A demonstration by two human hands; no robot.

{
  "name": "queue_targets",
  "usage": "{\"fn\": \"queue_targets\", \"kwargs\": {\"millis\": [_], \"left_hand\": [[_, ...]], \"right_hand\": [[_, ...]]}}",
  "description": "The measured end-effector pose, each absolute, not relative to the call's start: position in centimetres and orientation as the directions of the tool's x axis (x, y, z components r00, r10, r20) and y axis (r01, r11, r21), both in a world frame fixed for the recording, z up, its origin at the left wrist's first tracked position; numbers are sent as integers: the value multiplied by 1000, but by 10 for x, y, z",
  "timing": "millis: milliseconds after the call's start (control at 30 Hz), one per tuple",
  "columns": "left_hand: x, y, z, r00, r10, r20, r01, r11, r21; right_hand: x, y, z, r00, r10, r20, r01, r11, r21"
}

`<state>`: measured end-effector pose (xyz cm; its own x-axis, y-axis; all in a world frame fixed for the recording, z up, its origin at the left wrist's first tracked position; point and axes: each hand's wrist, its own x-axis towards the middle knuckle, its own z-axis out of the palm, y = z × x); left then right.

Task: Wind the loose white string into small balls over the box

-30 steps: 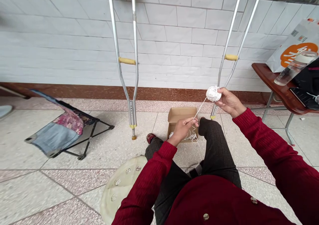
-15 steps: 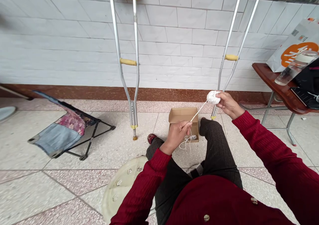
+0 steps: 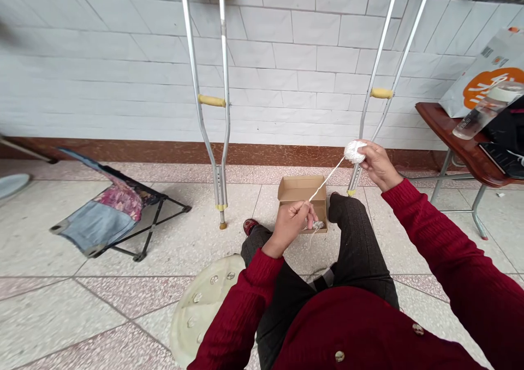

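The speckled terrazzo floor [image 3: 45,315], pale tiles crossed by pinkish bands, carries most things. At left stands a folding chair [image 3: 98,225] with a blue-grey and floral seat on dark legs. Left of centre, a metal crutch [image 3: 212,101] rests its tip on the tiles; another crutch [image 3: 381,93] stands farther right, its tip hidden. An open cardboard box [image 3: 297,185] sits between them, with a red patterned shoe [image 3: 249,226] to its left. A pale round stool [image 3: 204,288] is near left, its legs out of sight. At right, a glossy brown table [image 3: 466,149] bears a white carrier bag [image 3: 462,86], a clear bottle [image 3: 477,119] and black items [image 3: 503,132] too indistinct to identify.
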<state>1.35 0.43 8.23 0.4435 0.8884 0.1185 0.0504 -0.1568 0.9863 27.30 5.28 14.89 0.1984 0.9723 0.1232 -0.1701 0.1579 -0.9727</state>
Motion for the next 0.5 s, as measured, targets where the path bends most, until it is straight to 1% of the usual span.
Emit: {"fn": "queue_targets", "kwargs": {"millis": [67,167,233,267,333,400,433,500], "left_hand": [[13,0,86,471,877,94,-27,-92,995],[11,-4,83,598,800,57,-72,-17,997],[9,-1,72,678,735,15,-19,-4,1000],[8,3,65,695,719,-18,47,-20,999],[5,13,49,658,749,-76,217,-92,972],[5,23,40,544,837,-57,328,-149,933],[6,27,39,490,871,-22,345,-170,923],[13,33,43,436,898,65,314,-219,924]], "right_hand": [[280,60,143,275,956,100,-206,160,-965],[285,68,134,260,963,67,-252,135,-958],[282,69,133,213,975,67,-291,129,-948],[279,68,134,174,982,71,-306,122,-944],[272,64,138,72,994,82,-314,101,-944],[264,58,144,-31,996,86,-298,73,-952],[260,55,146,-71,994,85,-287,62,-956],[253,50,148,-119,989,85,-272,50,-961]]}}
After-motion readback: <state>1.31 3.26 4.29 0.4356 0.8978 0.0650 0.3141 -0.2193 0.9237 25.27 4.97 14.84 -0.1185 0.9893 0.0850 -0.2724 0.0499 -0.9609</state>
